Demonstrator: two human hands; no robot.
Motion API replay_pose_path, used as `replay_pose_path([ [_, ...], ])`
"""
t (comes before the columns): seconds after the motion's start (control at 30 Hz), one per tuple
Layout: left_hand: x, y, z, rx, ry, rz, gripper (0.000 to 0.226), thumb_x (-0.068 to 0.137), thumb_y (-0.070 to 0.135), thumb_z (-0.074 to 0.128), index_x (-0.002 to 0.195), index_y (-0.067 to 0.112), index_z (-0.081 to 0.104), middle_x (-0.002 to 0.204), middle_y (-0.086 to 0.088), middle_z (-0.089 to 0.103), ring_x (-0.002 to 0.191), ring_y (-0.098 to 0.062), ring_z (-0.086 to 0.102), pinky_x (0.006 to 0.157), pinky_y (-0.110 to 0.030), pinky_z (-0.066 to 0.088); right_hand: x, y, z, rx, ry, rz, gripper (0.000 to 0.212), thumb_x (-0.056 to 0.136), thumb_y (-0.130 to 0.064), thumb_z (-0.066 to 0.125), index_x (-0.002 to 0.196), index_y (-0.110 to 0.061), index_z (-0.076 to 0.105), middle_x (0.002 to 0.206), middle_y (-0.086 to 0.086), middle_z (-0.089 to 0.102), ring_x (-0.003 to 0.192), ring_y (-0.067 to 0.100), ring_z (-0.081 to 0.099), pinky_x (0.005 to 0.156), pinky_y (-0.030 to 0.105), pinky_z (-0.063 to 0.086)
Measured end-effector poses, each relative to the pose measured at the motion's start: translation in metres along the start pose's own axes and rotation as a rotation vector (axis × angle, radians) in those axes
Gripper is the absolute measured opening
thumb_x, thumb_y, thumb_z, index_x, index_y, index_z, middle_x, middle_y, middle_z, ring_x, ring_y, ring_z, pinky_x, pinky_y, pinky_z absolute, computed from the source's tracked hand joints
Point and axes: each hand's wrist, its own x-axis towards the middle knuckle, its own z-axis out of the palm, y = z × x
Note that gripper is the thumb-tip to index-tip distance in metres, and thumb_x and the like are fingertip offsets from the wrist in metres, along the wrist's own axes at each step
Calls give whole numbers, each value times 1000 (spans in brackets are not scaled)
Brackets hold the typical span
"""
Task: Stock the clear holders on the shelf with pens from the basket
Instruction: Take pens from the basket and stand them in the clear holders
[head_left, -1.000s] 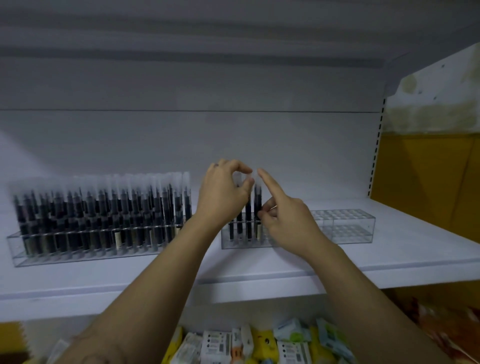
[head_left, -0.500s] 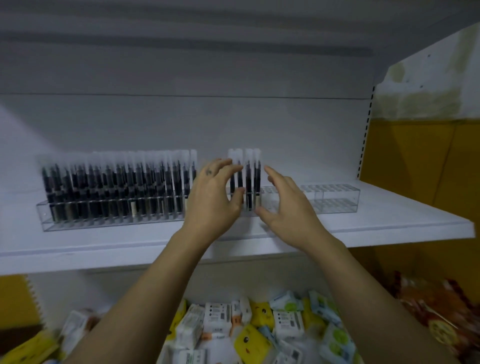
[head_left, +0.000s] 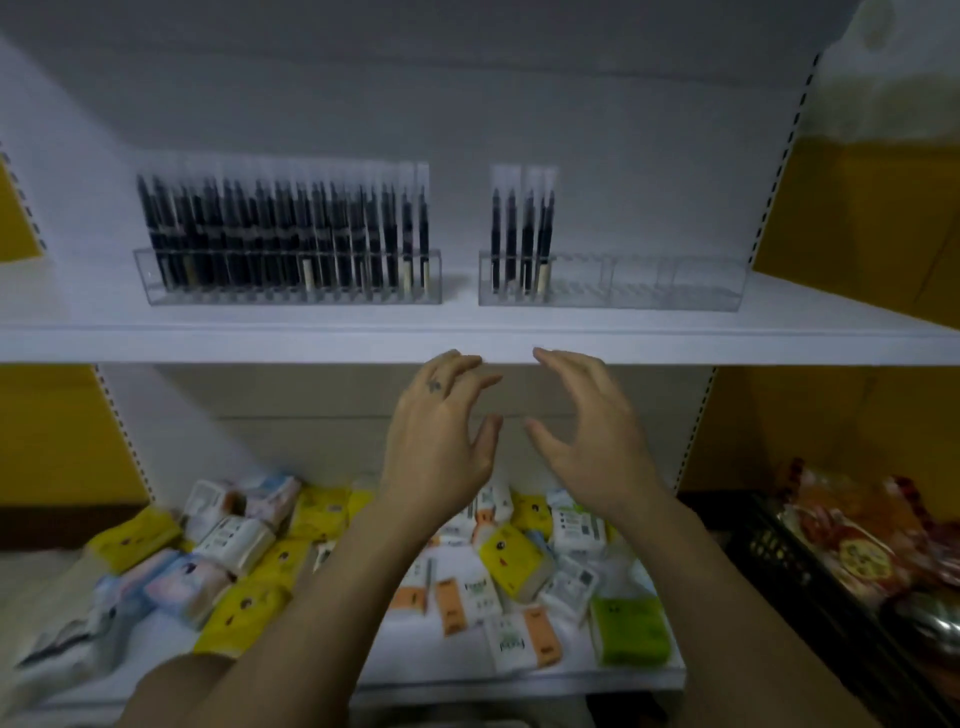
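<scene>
here, the white upper shelf (head_left: 311, 332) runs the full width of the view, with a pale back panel above it and yellow panels to either side. below it a lower shelf (head_left: 395, 657) carries a loose heap of small tissue packs (head_left: 514, 566) in yellow, white, orange, green and pale blue. at the far right, lower down, stands a black crate (head_left: 779, 561) with red and orange snack packets (head_left: 852, 545) in it.

both forearms reach up from the bottom of the view. the left hand (head_left: 436, 441) and the right hand (head_left: 587, 441) hover side by side in front of the gap under the upper shelf, with fingertips level with its front lip. both are empty, with fingers loosely spread and a little bent, palms turned toward each other and thumbs near but apart. the left hand has a small dark mark on one finger.

on the upper shelf two clear holders sit in a row, a small gap between them. the left holder (head_left: 291, 296) is packed end to end with upright dark pens (head_left: 270, 234) in clear sleeves. the right holder (head_left: 649, 291) has a few upright pens (head_left: 522, 228) only at its left end. the picture is slightly blurred, so i cannot count the pens or their slots exactly.
</scene>
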Motion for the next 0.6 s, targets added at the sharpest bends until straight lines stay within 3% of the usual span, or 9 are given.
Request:
replay_pose_path([
  [0.2, -78, -21, 38, 30, -203, -135, 45, 88, 31, 64, 130, 16, 57, 136, -5, 54, 132, -25, 43, 105, -39, 37, -64, 31, 55, -104, -218, 139, 62, 89, -32, 63, 145, -23, 38, 146, -1, 39, 135, 19, 35, 112, 35, 30],
  [0.4, -154, -50, 82, 159, -538, -201, 55, 92, 49, 50, 141, 26, 42, 150, 3, 38, 144, -18, 21, 118, -42, 9, -128, 74, 112, -262, -564, 259, 69, 91, -48, 56, 151, -30, 26, 159, 0, 19, 145, 21, 17, 118, 39, 17],
  [0.6, -222, -71, 117, 137, -787, -327, 60, 91, 55, 46, 143, 27, 38, 152, 4, 35, 145, -16, 17, 119, -44, 5, -189, 97, 158, -295, -854, 368, 71, 91, -54, 51, 152, -30, 23, 161, 3, 12, 148, 24, 10, 119, 47, 11],
])
